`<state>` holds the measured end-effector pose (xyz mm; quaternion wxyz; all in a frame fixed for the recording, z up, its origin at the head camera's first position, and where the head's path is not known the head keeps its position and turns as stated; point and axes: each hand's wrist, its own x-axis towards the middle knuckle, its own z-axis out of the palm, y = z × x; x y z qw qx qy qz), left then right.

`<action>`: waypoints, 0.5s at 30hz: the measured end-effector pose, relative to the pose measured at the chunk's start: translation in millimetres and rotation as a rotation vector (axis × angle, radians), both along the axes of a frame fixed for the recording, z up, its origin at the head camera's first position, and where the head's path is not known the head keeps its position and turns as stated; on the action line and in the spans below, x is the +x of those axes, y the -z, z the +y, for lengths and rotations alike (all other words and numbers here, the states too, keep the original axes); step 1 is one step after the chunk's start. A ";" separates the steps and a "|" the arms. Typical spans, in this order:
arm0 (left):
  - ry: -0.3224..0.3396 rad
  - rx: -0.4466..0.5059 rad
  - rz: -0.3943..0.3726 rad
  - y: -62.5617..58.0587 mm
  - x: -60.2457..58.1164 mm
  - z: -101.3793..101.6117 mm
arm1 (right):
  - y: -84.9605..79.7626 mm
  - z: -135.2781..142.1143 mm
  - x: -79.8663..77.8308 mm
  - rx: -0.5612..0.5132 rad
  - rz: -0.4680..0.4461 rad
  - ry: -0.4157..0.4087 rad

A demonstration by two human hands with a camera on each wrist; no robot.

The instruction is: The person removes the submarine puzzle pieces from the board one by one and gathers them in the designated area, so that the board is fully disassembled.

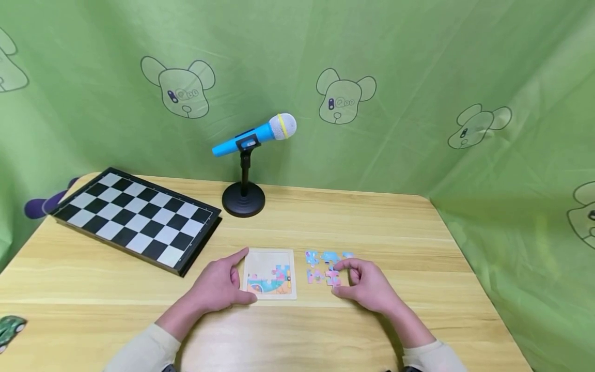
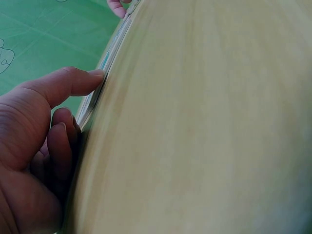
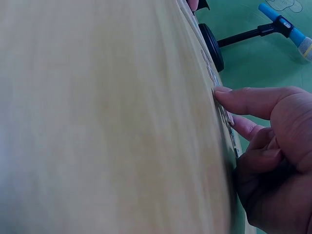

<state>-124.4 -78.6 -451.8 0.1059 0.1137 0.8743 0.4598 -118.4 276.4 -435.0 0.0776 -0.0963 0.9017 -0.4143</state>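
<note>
A square jigsaw board (image 1: pixel 265 262) with a pale rim lies mid-table, its lower part filled with coloured pieces. My left hand (image 1: pixel 218 284) holds the board's left side, index finger at the upper corner and thumb at the lower one. To the right, my right hand (image 1: pixel 364 287) pinches a pink and blue jigsaw piece (image 1: pixel 332 279) at table level between thumb and index finger. Around it lie loose pieces: a pink one (image 1: pixel 315 276), blue ones (image 1: pixel 330 257) and others. Seen edge-on in the left wrist view, the board (image 2: pixel 113 48) touches my thumb.
At the back left lies a black-and-white chessboard case (image 1: pixel 144 219). A blue toy microphone (image 1: pixel 260 134) stands on a round black base (image 1: pixel 244 200) behind the jigsaw. A green toy car (image 1: pixel 10 330) sits at the left edge. Green cloth (image 1: pixel 400 46) hangs behind the table.
</note>
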 end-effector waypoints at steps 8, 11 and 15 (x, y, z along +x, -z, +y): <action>-0.003 -0.013 -0.005 1.0 0.6 -0.4 | 2.5 1.6 -0.6 0.035 0.004 0.008; -0.003 -0.010 -0.004 1.8 0.5 -0.4 | 1.9 1.4 -0.6 0.035 0.001 0.018; -0.003 -0.012 0.002 2.1 -0.2 -0.1 | -0.6 -2.3 -2.3 0.009 0.007 0.027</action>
